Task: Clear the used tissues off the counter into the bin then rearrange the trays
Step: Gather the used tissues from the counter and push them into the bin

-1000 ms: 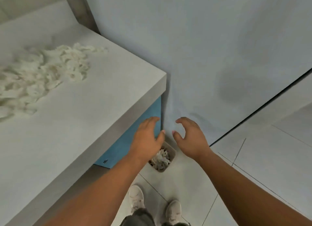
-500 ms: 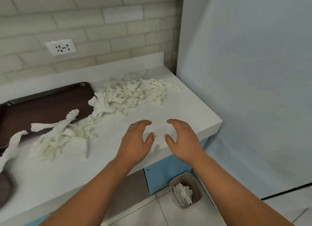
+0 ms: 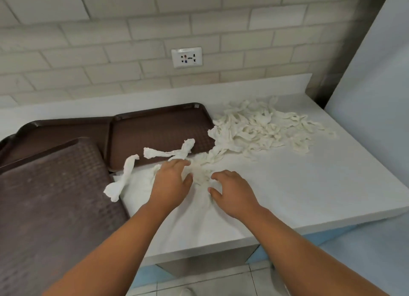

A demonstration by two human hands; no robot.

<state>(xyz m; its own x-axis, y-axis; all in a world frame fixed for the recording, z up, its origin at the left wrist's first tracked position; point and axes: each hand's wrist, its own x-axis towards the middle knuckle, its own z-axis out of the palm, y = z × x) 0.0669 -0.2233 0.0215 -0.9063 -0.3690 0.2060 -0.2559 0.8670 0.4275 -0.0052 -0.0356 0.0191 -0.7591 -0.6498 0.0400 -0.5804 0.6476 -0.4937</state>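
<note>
A small clump of used white tissues lies mid-counter, just right of the trays. My left hand curls over its left side, and my right hand cups it from the right with curled fingers. A bigger pile of tissues is spread toward the back right corner. Two twisted tissue strips drape over the tray edges. Three brown trays sit at the left: a back tray, a large front tray and one behind it. The bin is out of view.
The white counter ends at a light wall panel on the right. A brick wall with a socket runs behind. Tiled floor and blue cabinet fronts show below the counter edge.
My view swung up from the bin on the floor to the counter. Both hands moved left and forward from above the bare counter corner onto the tissue clump beside the trays.
</note>
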